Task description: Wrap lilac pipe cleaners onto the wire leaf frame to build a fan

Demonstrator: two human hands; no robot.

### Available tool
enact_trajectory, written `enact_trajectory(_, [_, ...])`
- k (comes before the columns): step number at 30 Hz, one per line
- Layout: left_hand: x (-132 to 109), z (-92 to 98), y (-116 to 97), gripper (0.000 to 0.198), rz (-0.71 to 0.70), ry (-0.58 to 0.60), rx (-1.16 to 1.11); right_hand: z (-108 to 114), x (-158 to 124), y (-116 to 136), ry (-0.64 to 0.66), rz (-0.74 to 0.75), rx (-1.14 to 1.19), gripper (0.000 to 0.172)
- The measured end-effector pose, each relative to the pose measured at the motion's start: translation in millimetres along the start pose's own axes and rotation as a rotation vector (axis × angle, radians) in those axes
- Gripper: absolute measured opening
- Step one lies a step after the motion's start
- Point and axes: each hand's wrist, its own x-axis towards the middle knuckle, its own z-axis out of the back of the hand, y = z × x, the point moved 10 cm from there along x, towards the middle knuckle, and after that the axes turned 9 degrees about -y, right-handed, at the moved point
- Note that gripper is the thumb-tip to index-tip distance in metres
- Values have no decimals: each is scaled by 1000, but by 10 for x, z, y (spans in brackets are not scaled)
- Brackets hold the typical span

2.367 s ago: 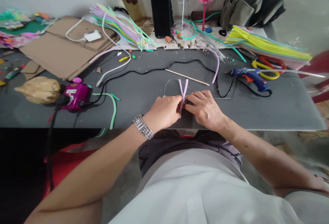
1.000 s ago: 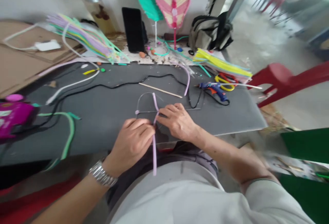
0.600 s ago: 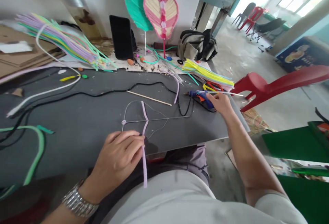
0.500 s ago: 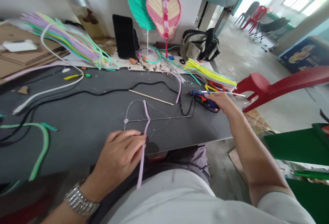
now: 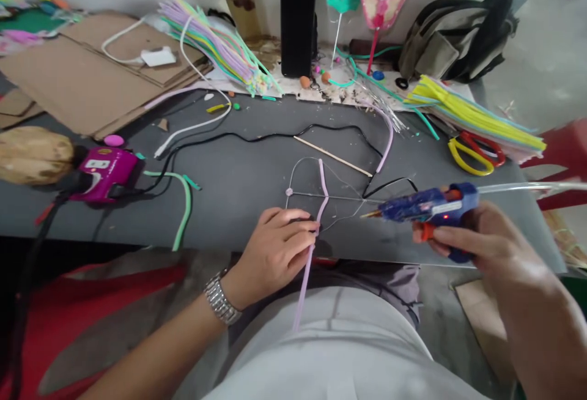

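Observation:
My right hand (image 5: 477, 238) is wrapped round a blue hot glue gun (image 5: 422, 206), a finger at its orange trigger. A clear glue stick (image 5: 527, 186) sticks out of its back, and its nozzle points left at the wire frame. My left hand (image 5: 287, 244) rests at the table's front edge, its fingers closed on a lilac pipe cleaner (image 5: 308, 271). That pipe cleaner lies bent across the thin wire frame (image 5: 342, 197), which has a leaf-like outline and a straight middle wire. A small lilac knob (image 5: 288, 192) sits at the frame's left end.
A black cord (image 5: 247, 139) crosses the table (image 5: 247, 174) from a magenta power adapter (image 5: 107, 170). Behind the frame lie a wooden stick (image 5: 332, 156) and scissors (image 5: 472, 155). Bundles of pipe cleaners (image 5: 477, 115), a phone (image 5: 298, 30), a bag (image 5: 454, 39) and cardboard (image 5: 92, 73) line the back.
My right hand has lifted the glue gun off the table and brought it nearer, beside the wire frame. The left hand keeps its hold on the pipe cleaner. The view has swung left.

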Motion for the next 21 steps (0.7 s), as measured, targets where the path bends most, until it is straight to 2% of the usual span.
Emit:
enact_trajectory(4, [2,-6,8,12,3,0,-24,-459,9,-10,208,-68,-165,36])
enact_trajectory(8, [-8,-9,24,12,4,-2,-37,-708,83,7,283,-9,-334,36])
enact_trajectory(16, [2,-17,47,13,6,24,-47,-809,180,-15,263,122,-555,42])
enact_trajectory(21, [22,-5,55,13,12,26,-56,-814,189,-31,238,94,-630,48])
